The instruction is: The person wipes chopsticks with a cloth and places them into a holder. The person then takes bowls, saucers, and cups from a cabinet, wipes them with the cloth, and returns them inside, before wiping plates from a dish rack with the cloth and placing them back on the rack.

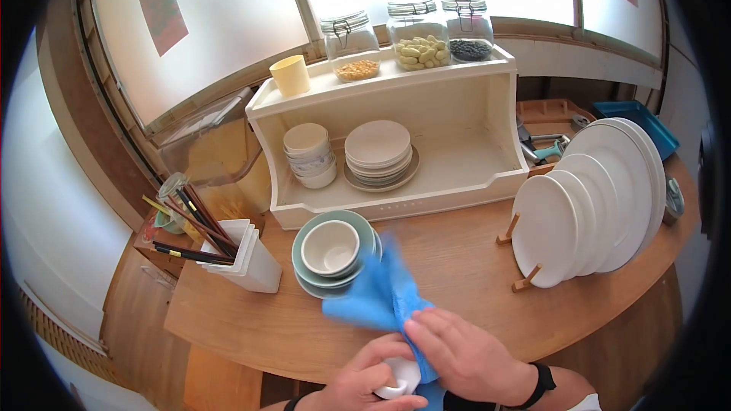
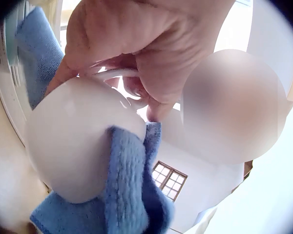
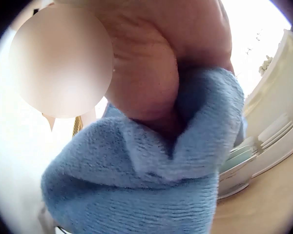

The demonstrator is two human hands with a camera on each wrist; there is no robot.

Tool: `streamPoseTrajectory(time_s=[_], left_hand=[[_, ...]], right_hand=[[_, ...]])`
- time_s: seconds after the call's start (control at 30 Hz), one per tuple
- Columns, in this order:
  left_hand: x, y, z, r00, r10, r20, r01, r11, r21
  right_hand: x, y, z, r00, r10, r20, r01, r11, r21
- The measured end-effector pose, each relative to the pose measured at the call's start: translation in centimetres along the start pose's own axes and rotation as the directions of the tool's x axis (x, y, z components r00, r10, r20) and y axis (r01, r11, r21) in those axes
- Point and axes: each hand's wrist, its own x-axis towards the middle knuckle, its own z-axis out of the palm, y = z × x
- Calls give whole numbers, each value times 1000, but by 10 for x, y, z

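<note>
At the table's near edge, my left hand (image 1: 356, 377) grips a white cup (image 1: 405, 373) with a handle. Its rounded white body (image 2: 75, 141) fills much of the left wrist view, with the handle up among the fingers. A blue cloth (image 1: 396, 281) is held in my right hand (image 1: 470, 356), against the cup's right side. Part of the cloth swings out blurred over the table. In the right wrist view the cloth (image 3: 132, 170) is bunched around the right fingers, which it mostly hides. Just beyond stands a stack of green and white bowls (image 1: 330, 250).
A cream shelf (image 1: 472, 137) at the back holds stacked bowls (image 1: 310, 154) and plates (image 1: 378, 144), with jars (image 1: 419, 42) and a yellow cup (image 1: 290, 76) on top. White plates (image 1: 544, 228) stand in a wooden rack on the right. A chopstick holder (image 1: 255, 262) is at left.
</note>
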Motion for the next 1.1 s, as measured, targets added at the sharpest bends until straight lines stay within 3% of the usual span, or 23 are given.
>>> streamPoseTrajectory(time_s=[0.03, 0.1, 0.17, 0.23, 0.27, 0.33, 0.37, 0.4, 0.47, 0.5, 0.53, 0.6, 0.63, 0.7, 0.73, 0.83, 0.87, 0.93, 0.97, 1.0, 1.03, 1.07, 1.1], left_hand=[[-1, 0, 4, 1000, -2, -2, 2, 1000, -12], [-1, 0, 8, 1000, 0, -9, -1, 1000, -23], [0, 2, 10, 989, 59, -132, -75, 990, -123], [-7, 5, 15, 967, 49, -249, -97, 978, -183], [-8, 7, 15, 966, 48, -253, -96, 979, -181], [-8, 12, 13, 901, 241, -361, -276, 960, -46], [-6, 15, 17, 859, 317, -403, -324, 945, 53], [-10, 14, 19, 859, 316, -403, -323, 945, 52], [-19, 13, 21, 842, 420, -339, -387, 908, 164], [-22, 13, 23, 839, 434, -327, -398, 901, 175], [-23, 14, 23, 838, 435, -329, -398, 900, 176], [-22, 19, 22, 840, 466, -278, -413, 882, 228], [-18, 20, 21, 838, 469, -278, -417, 880, 227], [-9, 23, 16, 879, 394, -267, -352, 916, 192], [-7, 21, 18, 872, 398, -283, -348, 913, 211], [-2, 20, 18, 815, 467, -342, -467, 880, 88], [0, 22, 19, 773, 510, -377, -514, 852, 98], [4, 26, 21, 705, 582, -405, -574, 804, 154], [6, 26, 23, 686, 593, -421, -572, 797, 193], [6, 24, 26, 635, 625, -453, -605, 768, 211], [8, 22, 31, 584, 654, -481, -638, 736, 226], [12, 18, 40, 571, 657, -492, -635, 734, 243], [16, 12, 50, 484, 692, -535, -692, 677, 250]], right_hand=[[0, -2, 1, 991, 125, -41, -119, 986, 113], [0, 6, 1, 986, 160, -54, -147, 971, 188], [1, 9, 2, 979, 194, -59, -172, 949, 264], [2, 1, 8, 897, 422, -132, -299, 797, 525], [1, -6, 13, 899, 419, -130, -296, 798, 525], [2, -22, 23, 756, 647, -100, -354, 532, 769], [2, -27, 27, 723, 687, -73, -360, 464, 809], [1, -31, 29, 722, 688, -72, -361, 463, 810], [-1, -34, 31, 739, 666, 107, -287, 167, 943], [-2, -33, 34, 748, 649, 140, -302, 144, 942], [-5, -32, 36, 749, 647, 141, -303, 146, 942], [-11, -26, 38, 746, 641, 180, -466, 309, 829], [-11, -21, 37, 746, 642, 177, -464, 312, 829], [-6, -11, 32, 842, 537, 46, -411, 583, 701], [-6, -9, 27, 856, 515, 52, -399, 592, 701], [-3, -6, 21, 877, 470, -103, -359, 781, 511], [1, -13, 14, 895, 436, -95, -269, 697, 665], [-19, -14, 34, 793, 609, -17, -356, 486, 798], [-30, -16, 45, 741, 636, 214, -260, -21, 965], [-44, -17, 57, 710, 543, 448, -123, -531, 838], [-55, -27, 75, 440, 573, 691, -218, -678, 702], [-52, -20, 80, 445, 565, 695, -239, -673, 700], [-49, -16, 79, 448, 576, 683, -245, -656, 714]])
